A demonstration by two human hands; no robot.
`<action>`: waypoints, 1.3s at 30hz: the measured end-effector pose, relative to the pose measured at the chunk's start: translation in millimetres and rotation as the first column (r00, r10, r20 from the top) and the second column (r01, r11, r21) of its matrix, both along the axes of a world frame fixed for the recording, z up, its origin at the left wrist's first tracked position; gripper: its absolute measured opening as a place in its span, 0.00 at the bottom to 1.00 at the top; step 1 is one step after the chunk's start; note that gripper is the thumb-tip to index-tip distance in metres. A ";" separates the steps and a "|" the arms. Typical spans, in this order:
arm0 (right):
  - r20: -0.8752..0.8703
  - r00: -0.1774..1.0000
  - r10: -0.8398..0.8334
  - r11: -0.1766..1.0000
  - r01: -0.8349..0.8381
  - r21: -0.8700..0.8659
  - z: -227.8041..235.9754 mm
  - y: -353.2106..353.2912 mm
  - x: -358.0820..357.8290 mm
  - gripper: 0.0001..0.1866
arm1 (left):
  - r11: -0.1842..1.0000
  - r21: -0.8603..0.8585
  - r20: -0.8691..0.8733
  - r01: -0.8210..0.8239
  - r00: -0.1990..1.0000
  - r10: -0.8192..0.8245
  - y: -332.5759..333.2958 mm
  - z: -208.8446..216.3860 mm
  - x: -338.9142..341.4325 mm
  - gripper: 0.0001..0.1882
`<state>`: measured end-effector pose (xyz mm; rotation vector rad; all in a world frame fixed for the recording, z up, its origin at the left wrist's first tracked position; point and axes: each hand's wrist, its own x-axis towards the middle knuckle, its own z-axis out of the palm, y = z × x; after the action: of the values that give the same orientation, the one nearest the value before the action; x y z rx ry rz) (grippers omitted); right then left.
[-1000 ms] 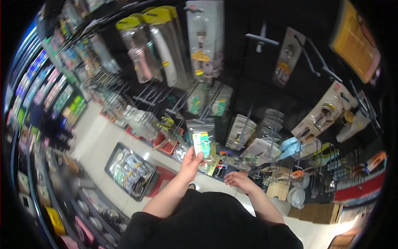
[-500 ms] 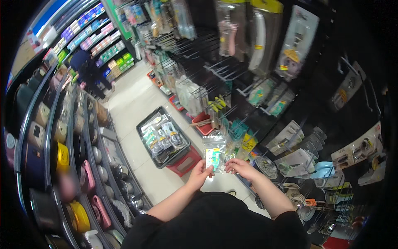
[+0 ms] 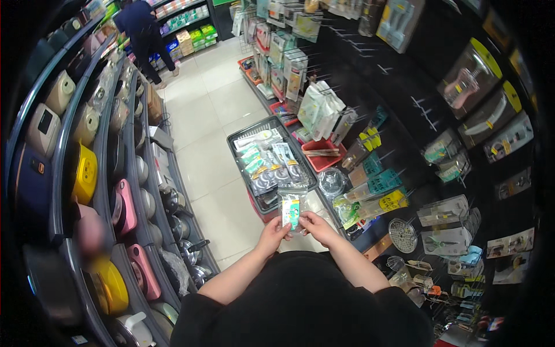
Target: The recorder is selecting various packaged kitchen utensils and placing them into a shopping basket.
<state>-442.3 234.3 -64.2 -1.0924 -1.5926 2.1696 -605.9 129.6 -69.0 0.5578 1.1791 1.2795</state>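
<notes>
Held upright in front of my body is a small clear zip bag with a green, white and yellow card inside. My left hand grips its lower left side, thumb on the front. At its lower right edge, my right hand pinches the bag with closed fingers. Just beyond the bag sits a dark plastic basket, resting on something red that is mostly hidden. Several similar bagged items with green and white cards lie in the basket.
Shelves on the left carry boxed appliances, a yellow pot, a pink pan and metal lids. On the right, a black rack holds packaged kitchen tools on hooks. A red tray stands beside the basket. A person stands at the far end.
My right hand has come in to the bag and now grips it alongside my left. The view has swung, so basket and rack appear shifted. The far person appears more upright.
</notes>
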 end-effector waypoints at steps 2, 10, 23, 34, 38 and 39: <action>0.039 0.999 0.031 0.999 -0.030 -0.014 -7.1 -7.5 -26.1 0.18 | 1.000 -0.001 0.002 0.016 1.000 -0.016 -7.0 -8.9 -24.0 0.17; 0.098 0.994 0.049 0.995 -0.040 -0.090 -5.8 -0.7 -92.3 0.18 | 0.999 0.011 -0.022 -0.048 0.999 0.049 -0.7 -49.5 -70.1 0.18; 0.211 0.971 -0.117 0.975 0.152 -0.161 -118.1 162.4 -126.9 0.10 | 0.908 -0.380 -0.186 -0.176 0.976 0.111 90.4 -82.7 -119.8 0.14; 0.241 0.964 0.112 0.974 -0.059 -0.218 -232.5 320.0 -191.3 0.15 | 0.795 -0.473 -0.166 -0.379 0.925 0.342 149.2 -83.4 -88.2 0.10; 0.380 0.908 0.178 0.887 0.019 -0.461 -229.0 335.9 -195.0 0.16 | 0.807 -0.456 -0.302 -0.376 0.918 0.257 160.5 -84.4 -83.0 0.08; 0.387 0.900 0.200 0.875 0.013 -0.483 -224.2 336.9 -191.2 0.16 | 0.810 -0.448 -0.306 -0.379 0.916 0.260 160.6 -85.4 -83.6 0.08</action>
<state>-633.5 571.3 -288.4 -1.7779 -1.2969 2.6091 -689.5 290.2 -154.4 0.1179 1.7931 1.1363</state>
